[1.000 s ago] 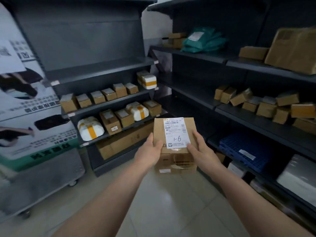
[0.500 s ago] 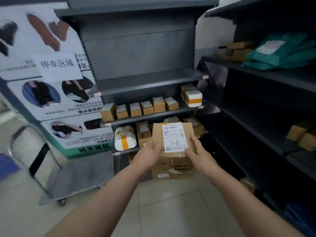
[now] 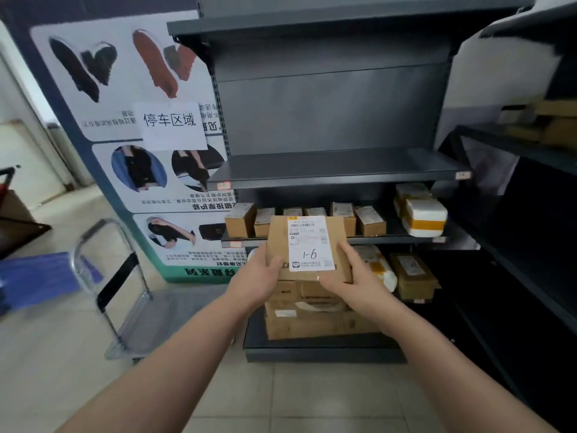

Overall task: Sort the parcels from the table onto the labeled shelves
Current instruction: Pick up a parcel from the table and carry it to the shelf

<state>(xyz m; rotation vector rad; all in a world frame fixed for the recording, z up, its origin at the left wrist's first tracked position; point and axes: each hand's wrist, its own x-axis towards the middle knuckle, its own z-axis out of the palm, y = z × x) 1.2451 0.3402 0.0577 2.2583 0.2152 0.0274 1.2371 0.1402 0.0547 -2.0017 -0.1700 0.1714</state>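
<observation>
Left fingers: the left hand (image 3: 259, 276) has its thumb laid on the top face of the parcel (image 3: 278, 242) at the near left corner; the other fingers wrap round the side and cannot be seen.
Right fingers: the right hand (image 3: 352, 276) clamps the near right corner the same way, thumb on top, the rest tucked under.
Parcel: a brown cardboard box held in the air between both hands, in front of the shelf unit (image 3: 327, 114) and touching none of its shelves.
Label (image 3: 310, 243): white, stuck on the top face, with a handwritten mark (it reads like "1-9").
Behind the parcel: a row of small boxes (image 3: 240, 218) on a middle shelf, with a white foam box (image 3: 424, 217) banded in orange at its right end.
Above that: a bare grey shelf (image 3: 337, 167).
Below the hands: a large carton (image 3: 312, 323) on the bottom shelf.
Left of the unit: a platform cart (image 3: 125, 307) on the tiled floor, standing before a poster (image 3: 140, 182) with a paper sign (image 3: 170, 125) taped on it.
</observation>
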